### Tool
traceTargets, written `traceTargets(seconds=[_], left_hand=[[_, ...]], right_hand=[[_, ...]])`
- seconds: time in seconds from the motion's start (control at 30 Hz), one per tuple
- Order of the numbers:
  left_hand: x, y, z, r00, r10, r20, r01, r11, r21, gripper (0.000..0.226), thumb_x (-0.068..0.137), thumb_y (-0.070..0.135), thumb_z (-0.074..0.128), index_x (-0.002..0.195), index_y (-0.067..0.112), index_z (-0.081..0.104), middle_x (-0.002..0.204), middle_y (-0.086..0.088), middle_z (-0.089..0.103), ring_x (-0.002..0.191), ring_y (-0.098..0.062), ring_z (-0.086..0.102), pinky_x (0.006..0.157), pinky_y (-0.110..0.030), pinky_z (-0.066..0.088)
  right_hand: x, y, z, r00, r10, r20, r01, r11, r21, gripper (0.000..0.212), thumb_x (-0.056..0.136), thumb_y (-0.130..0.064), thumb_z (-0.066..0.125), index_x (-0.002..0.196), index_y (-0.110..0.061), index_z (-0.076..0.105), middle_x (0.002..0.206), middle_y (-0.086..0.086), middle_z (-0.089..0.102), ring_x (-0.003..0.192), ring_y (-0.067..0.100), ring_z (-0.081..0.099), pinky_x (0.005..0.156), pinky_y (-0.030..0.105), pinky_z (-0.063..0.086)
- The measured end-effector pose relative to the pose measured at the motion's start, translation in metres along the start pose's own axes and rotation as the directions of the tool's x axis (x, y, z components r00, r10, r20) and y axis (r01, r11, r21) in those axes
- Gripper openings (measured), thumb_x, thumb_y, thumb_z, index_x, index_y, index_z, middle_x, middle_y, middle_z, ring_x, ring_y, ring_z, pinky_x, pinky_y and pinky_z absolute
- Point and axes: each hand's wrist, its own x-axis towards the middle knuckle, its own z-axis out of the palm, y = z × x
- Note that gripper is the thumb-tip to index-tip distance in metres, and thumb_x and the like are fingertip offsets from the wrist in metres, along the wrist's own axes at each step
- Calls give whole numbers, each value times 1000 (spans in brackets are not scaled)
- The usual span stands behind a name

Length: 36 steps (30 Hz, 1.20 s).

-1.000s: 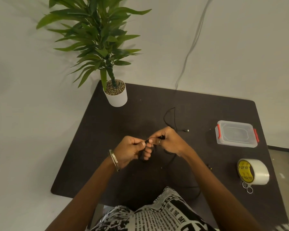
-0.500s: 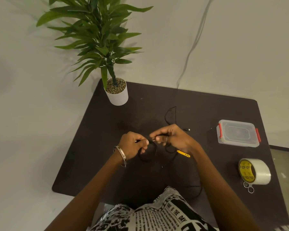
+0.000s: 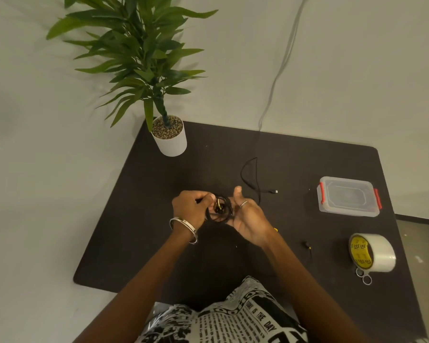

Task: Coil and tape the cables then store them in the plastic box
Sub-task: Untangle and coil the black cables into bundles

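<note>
Over the middle of the dark table (image 3: 144, 243), my left hand (image 3: 190, 211) grips a small coil of black cable (image 3: 219, 211). My right hand (image 3: 248, 216) is against the coil's right side, thumb up and fingers wrapped around the loops. A loose black cable (image 3: 249, 174) with a small plug lies just behind my hands. The clear plastic box (image 3: 348, 196) with red latches stands closed at the right. A roll of clear tape (image 3: 372, 252) with a yellow core lies nearer me on the right.
A potted plant (image 3: 170, 137) in a white pot stands at the table's back left corner. Small scissors handles (image 3: 364, 276) stick out beside the tape roll. A short black cable end (image 3: 307, 245) lies right of my right forearm. A grey cord (image 3: 280, 70) hangs on the wall.
The single loop between my hands has grown into a tighter coil of several loops. My right hand has turned palm-in against the coil, and the trailing cable has been drawn in.
</note>
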Motion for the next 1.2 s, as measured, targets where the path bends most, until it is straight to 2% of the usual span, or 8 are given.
traceTargets(seconds=[0.1, 0.2, 0.47, 0.6, 0.73, 0.9, 1.03, 1.2], left_hand=[[-5, 5, 1, 997, 67, -44, -64, 996, 62, 13, 85, 19, 66, 89, 11, 76, 84, -3, 74, 77, -9, 64, 76, -20, 48], [-10, 1, 5, 991, 124, -43, -115, 980, 161, 16, 87, 20, 63, 94, 12, 75, 86, -3, 73, 79, -12, 64, 73, -19, 45], [-21, -3, 15, 991, 127, -44, -115, 970, 213, 19, 88, 20, 63, 100, 10, 73, 92, -6, 73, 87, -19, 67, 80, -25, 48], [-26, -9, 20, 995, 99, 12, -100, 977, 187, 17, 88, 19, 62, 96, 10, 74, 86, -8, 73, 78, -22, 68, 76, -36, 55], [-28, -17, 19, 999, 38, 37, -44, 986, 163, 17, 87, 15, 63, 95, 5, 73, 85, -13, 71, 74, -27, 68, 69, -44, 58], [-19, -24, 12, 997, 13, 81, -25, 988, 150, 15, 88, 13, 62, 91, 2, 73, 81, -10, 70, 62, -18, 64, 52, -19, 54], [-1, -40, 5, 984, -48, 170, 22, 989, 149, 16, 88, 11, 61, 85, -1, 71, 72, -10, 66, 53, -16, 61, 44, -16, 51], [28, -71, -5, 960, -42, 277, -33, 965, 259, 17, 89, 17, 59, 84, 7, 71, 77, -9, 69, 70, -21, 63, 69, -31, 52]], right_hand=[[-5, -6, -3, 997, -9, 76, 19, 992, -128, 25, 96, -6, 50, 111, 10, 62, 104, 22, 67, 98, 28, 66, 89, 38, 53], [-6, -12, -9, 994, 94, 56, -88, 991, -103, 25, 90, 9, 50, 112, 9, 61, 106, 23, 66, 102, 33, 66, 90, 45, 53], [-14, -11, -17, 981, 162, 111, -180, 968, 176, 42, 89, -18, 62, 125, 1, 56, 106, 21, 64, 102, 36, 63, 90, 58, 49], [-15, -9, -15, 986, 166, 15, -165, 984, -69, 46, 77, 9, 69, 121, 1, 57, 101, 17, 64, 89, 33, 69, 78, 55, 56], [-13, -7, -18, 992, 124, -26, -127, 971, -203, 27, 88, -4, 64, 113, 3, 60, 88, 17, 67, 80, 29, 68, 79, 58, 55], [1, 5, -18, 996, 33, -80, -64, 904, -422, 17, 91, -15, 62, 108, -16, 59, 95, 9, 71, 95, 21, 70, 77, 46, 58], [23, 16, -16, 986, -73, -147, -30, 801, -598, 12, 86, -10, 68, 86, -20, 61, 86, 7, 65, 86, 19, 68, 67, 45, 60], [47, 26, -6, 986, -101, -136, -41, 637, -770, 6, 86, -8, 67, 87, -10, 62, 70, 2, 62, 57, 6, 65, 57, 34, 60]])
